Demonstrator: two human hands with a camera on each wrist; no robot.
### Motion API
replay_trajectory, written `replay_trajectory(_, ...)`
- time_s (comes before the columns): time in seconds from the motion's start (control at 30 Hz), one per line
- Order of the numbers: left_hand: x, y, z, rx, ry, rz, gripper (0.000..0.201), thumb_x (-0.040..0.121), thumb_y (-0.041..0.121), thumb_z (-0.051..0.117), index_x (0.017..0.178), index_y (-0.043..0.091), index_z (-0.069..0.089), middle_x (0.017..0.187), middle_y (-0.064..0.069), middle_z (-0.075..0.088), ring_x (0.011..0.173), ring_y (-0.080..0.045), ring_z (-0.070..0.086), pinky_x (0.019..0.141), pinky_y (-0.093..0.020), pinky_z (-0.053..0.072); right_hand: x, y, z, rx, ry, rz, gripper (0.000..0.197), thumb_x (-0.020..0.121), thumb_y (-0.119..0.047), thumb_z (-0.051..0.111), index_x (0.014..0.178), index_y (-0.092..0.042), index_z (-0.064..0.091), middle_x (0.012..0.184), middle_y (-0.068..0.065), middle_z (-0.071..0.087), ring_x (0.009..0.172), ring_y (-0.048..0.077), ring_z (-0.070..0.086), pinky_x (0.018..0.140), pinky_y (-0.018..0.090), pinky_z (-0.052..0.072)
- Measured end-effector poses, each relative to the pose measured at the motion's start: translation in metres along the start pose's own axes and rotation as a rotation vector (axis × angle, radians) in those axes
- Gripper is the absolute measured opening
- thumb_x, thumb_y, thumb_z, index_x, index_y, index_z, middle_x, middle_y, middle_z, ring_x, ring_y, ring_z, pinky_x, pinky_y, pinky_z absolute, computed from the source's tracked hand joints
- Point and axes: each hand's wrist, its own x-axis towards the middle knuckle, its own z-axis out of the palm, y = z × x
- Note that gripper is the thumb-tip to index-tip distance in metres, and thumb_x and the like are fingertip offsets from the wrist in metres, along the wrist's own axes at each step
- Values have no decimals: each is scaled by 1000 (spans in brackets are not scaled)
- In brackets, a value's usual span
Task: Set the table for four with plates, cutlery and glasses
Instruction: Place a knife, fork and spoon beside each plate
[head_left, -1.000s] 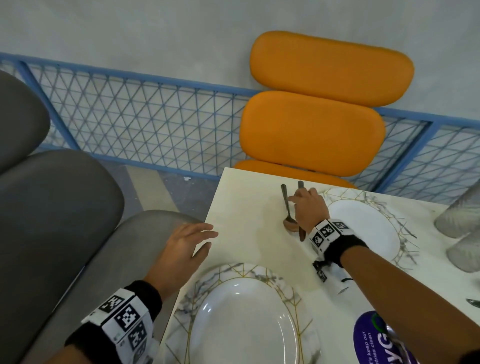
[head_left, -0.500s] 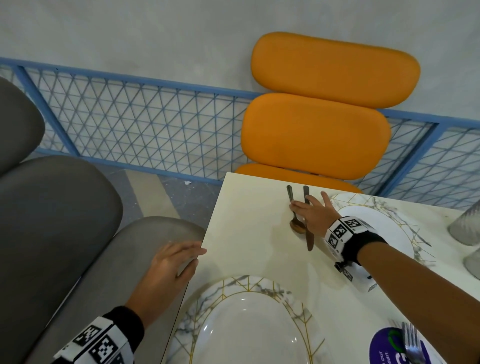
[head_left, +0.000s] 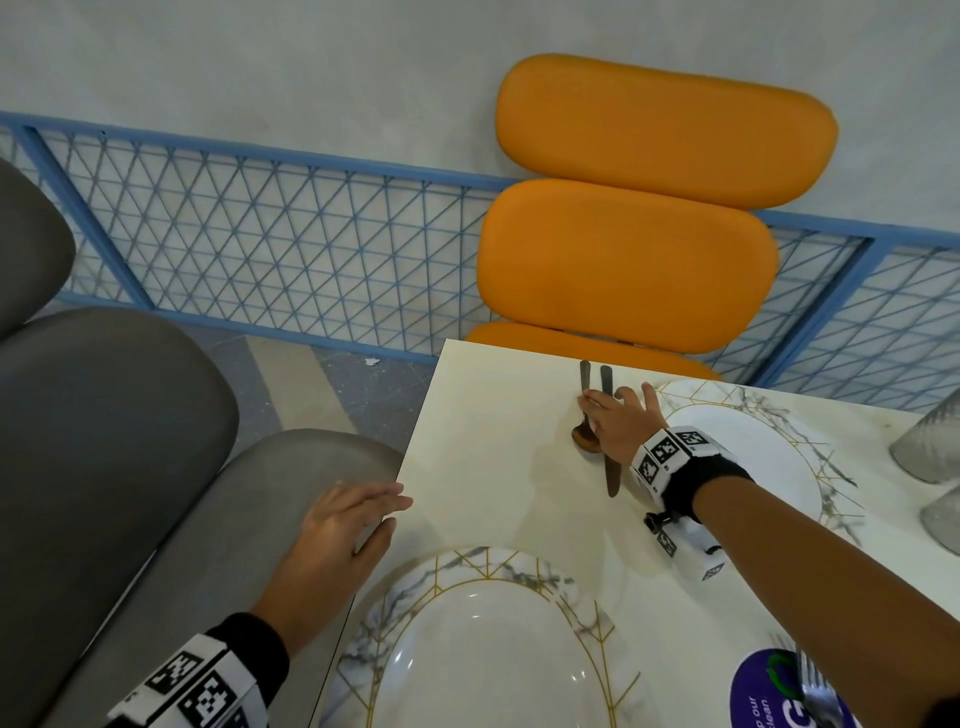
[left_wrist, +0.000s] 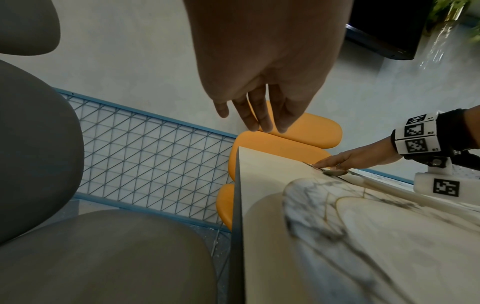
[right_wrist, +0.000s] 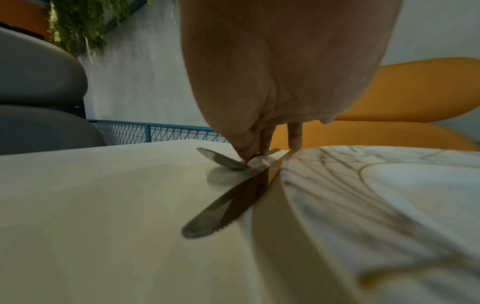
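A spoon (head_left: 583, 440) and a knife (head_left: 612, 480) lie side by side on the cream table (head_left: 493, 415), just left of the far marble-patterned plate (head_left: 753, 457). My right hand (head_left: 613, 402) lies over them, straight fingers pressing on their handles. The right wrist view shows the knife blade (right_wrist: 223, 207) and spoon bowl (right_wrist: 221, 159) beside the plate rim (right_wrist: 376, 185). A second plate (head_left: 483, 670) sits at the near edge. My left hand (head_left: 363, 514) hovers open and holds nothing at the table's left edge, above the grey seat.
Two textured glasses (head_left: 930, 447) stand at the far right. A fork (head_left: 815, 691) lies on a purple sticker (head_left: 763, 701) at the bottom right. An orange chair (head_left: 623, 260) faces the far edge, a grey chair (head_left: 104, 415) is left, and blue mesh railing (head_left: 285, 234) runs behind.
My right hand's fingers have flattened over the spoon and knife, which now lie parallel. My left hand has drawn back from the table top to its left edge.
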Motion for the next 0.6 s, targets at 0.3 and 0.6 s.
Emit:
replay_trajectory(0.3,-3,-2,6,11,-5,10,45,83,44,36,104,25,71,110,26,55,108,30,34,104,-38,36,1,1,5,-82,5,51,49,100,-22,23,147,-28,14,156,-13,13,141,26,20,116,53,4)
replay_trajectory(0.6,-6,3,4,13,-30,-28,49,81,48,34,107,26,70,113,26,54,108,31,31,108,-29,26,-11,0,-4,71,59,44,51,99,-25,30,148,-20,18,156,-2,18,144,23,16,117,50,4)
